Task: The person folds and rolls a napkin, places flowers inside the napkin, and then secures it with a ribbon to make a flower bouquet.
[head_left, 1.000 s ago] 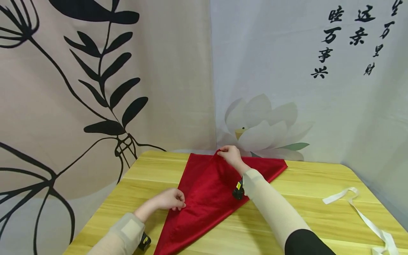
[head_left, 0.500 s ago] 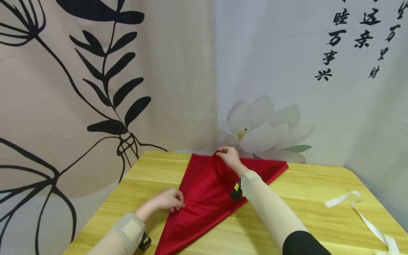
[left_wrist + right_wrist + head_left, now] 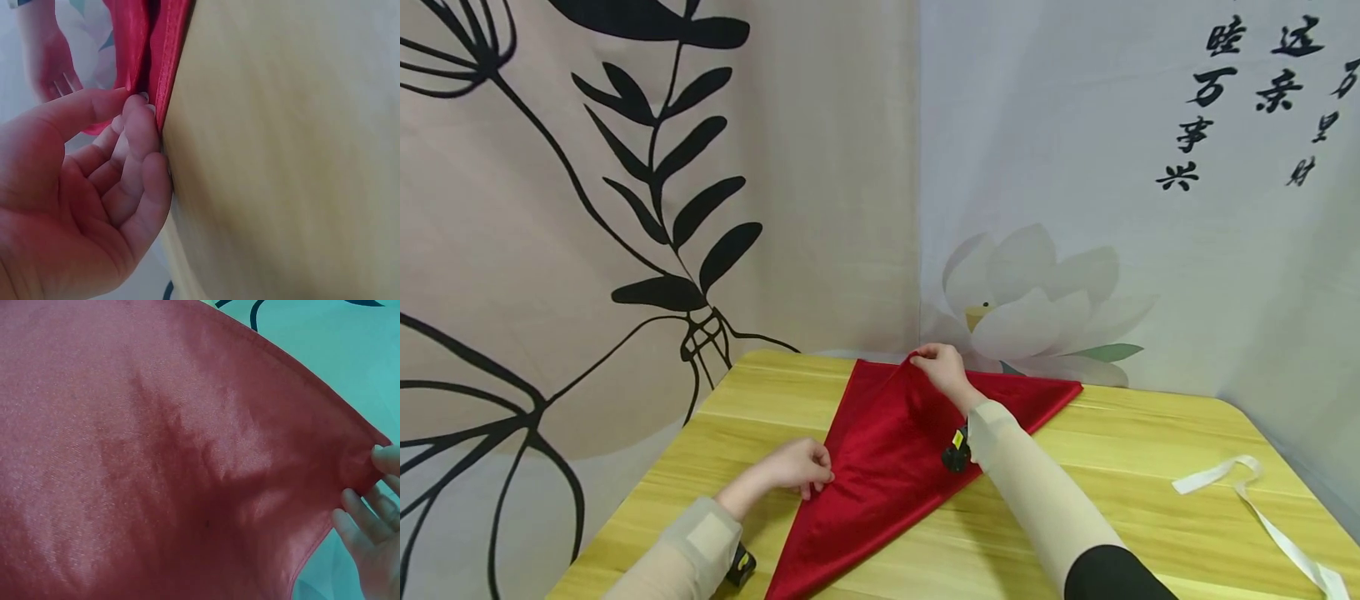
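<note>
A shiny red cloth (image 3: 880, 508) lies on the table, folded over into a rough triangle with stitched hems. My right hand (image 3: 945, 371) pinches one corner of its upper layer at the far side and holds it up. In the right wrist view the cloth (image 3: 144, 462) stretches taut toward the thumb and fingers of that hand (image 3: 375, 537). At the left edge of the cloth, my left hand (image 3: 793, 467) pinches a fold. The left wrist view shows the thumb and fingertips of this hand (image 3: 94, 169) closing on the red fabric (image 3: 134, 44) beside the hem.
The wood-grain table (image 3: 1075, 492) has its far edge close to a printed curtain (image 3: 835, 208). A white ribbon (image 3: 1273, 521) lies loosely curled on the right side of the tabletop. Small black devices (image 3: 956, 454) are strapped at both wrists.
The head view has turned slightly to the left, so the curtain and ribbon appear further right. Both hands keep their grip on the red cloth and have hardly moved.
</note>
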`<state>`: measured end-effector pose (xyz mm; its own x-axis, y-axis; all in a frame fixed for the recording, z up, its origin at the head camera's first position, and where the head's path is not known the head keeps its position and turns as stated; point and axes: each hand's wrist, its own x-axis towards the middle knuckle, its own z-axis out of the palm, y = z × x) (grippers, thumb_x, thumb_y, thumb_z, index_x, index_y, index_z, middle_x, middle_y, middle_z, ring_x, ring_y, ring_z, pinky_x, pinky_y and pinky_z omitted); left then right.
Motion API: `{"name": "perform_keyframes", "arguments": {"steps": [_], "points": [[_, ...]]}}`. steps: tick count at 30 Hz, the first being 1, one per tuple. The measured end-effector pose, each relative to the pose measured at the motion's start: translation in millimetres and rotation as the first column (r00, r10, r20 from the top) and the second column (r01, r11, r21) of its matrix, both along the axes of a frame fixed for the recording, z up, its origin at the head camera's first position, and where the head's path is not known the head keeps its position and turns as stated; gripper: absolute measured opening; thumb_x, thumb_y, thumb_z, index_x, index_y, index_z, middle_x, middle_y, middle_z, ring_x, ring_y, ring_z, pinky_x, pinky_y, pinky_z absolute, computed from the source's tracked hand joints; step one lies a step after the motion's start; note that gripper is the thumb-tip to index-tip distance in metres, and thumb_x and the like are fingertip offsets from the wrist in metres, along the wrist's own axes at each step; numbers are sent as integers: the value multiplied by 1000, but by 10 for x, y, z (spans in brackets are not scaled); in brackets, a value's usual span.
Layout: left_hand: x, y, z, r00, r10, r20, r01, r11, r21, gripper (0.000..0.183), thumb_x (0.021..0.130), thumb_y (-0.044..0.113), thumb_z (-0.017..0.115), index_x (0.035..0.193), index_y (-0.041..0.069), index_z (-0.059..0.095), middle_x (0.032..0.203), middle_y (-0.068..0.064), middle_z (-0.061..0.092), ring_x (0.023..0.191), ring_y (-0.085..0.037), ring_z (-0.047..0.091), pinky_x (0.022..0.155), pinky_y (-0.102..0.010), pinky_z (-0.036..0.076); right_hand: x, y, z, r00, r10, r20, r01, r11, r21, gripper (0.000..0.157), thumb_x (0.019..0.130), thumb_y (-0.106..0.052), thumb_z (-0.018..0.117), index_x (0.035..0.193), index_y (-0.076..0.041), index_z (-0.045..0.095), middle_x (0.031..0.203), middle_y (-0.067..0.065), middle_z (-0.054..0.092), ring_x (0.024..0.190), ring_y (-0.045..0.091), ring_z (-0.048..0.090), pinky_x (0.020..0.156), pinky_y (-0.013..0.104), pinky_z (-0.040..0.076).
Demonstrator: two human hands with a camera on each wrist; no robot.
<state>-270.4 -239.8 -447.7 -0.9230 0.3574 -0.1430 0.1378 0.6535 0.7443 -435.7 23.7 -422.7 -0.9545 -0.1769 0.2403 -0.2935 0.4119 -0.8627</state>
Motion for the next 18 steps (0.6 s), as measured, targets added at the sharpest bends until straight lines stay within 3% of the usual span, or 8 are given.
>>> {"name": "perform_keyframes", "arguments": {"steps": [10, 18], "points": [[-16, -20, -16, 999, 41, -21, -42, 999, -8, 14, 84, 8, 67, 71, 7, 60, 61, -1, 57, 48, -9, 49, 43, -20, 38, -27, -33, -15, 1000, 8, 4, -8, 1000, -7, 20, 93, -14, 64, 105, 0, 71, 103, 12, 69, 95, 27, 61, 83, 40, 51], [-22, -54, -38, 995, 98, -16, -98, 995, 24, 12, 83, 5, 66, 73, 4, 60, 63, -2, 57, 49, -11, 54, 46, -27, 49, -74, -50, -29, 1000, -12, 4, 12, 1000, -20, 23, 92, -16, 65, 108, 0, 70, 106, 13, 67, 97, 28, 60, 85, 41, 50]]}}
